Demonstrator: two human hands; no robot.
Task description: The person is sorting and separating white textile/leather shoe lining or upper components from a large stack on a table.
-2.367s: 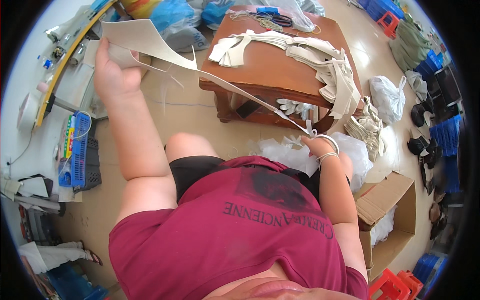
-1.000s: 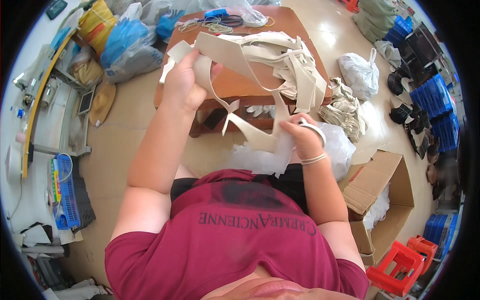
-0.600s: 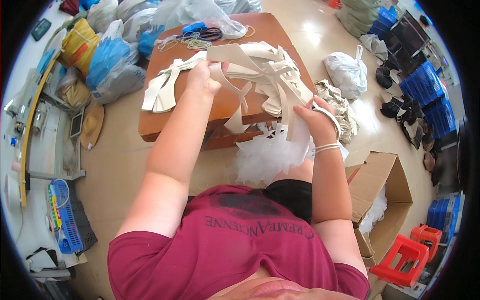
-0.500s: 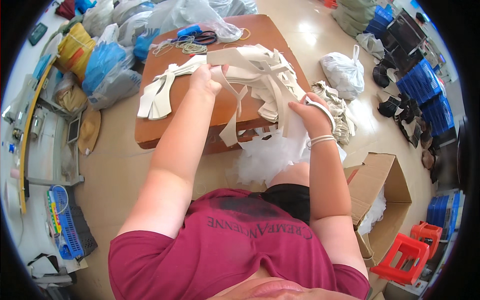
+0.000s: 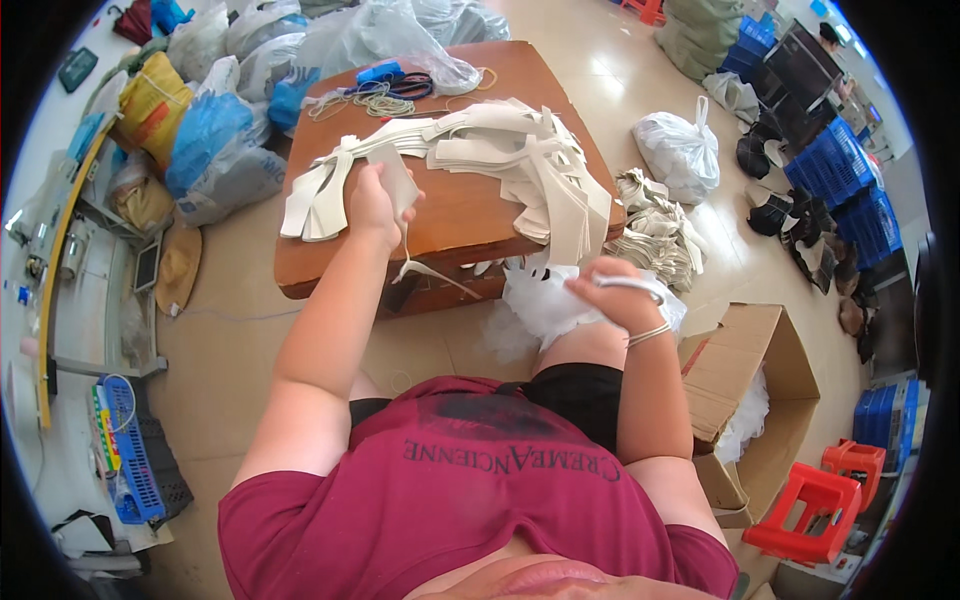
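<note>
My left hand [image 5: 376, 208] is closed on a cream cut piece [image 5: 398, 178] of flat sheet material, held over the near left part of the brown table [image 5: 440, 222]. A thin pale strip [image 5: 436, 271] dangles below it past the table's front edge. Off the table's near right corner, my right hand [image 5: 618, 292] is curled around a white looped handle [image 5: 643, 286]; the rest of that tool is hidden. A curved heap of similar cream pieces [image 5: 480, 150] lies across the table. Some hang over its right front edge, close to my right hand.
Cord [image 5: 380, 100] and a blue object [image 5: 378, 73] lie at the table's back. White scraps [image 5: 540, 300] gather by my legs. More cream pieces [image 5: 662, 235] and a white bag [image 5: 680, 150] are on the right, near an open cardboard box [image 5: 735, 370] and red stools [image 5: 815, 510].
My left hand has moved down and left, drawing the cream piece away from the heap. My right hand has dropped toward me, off the pieces at the table's right edge.
</note>
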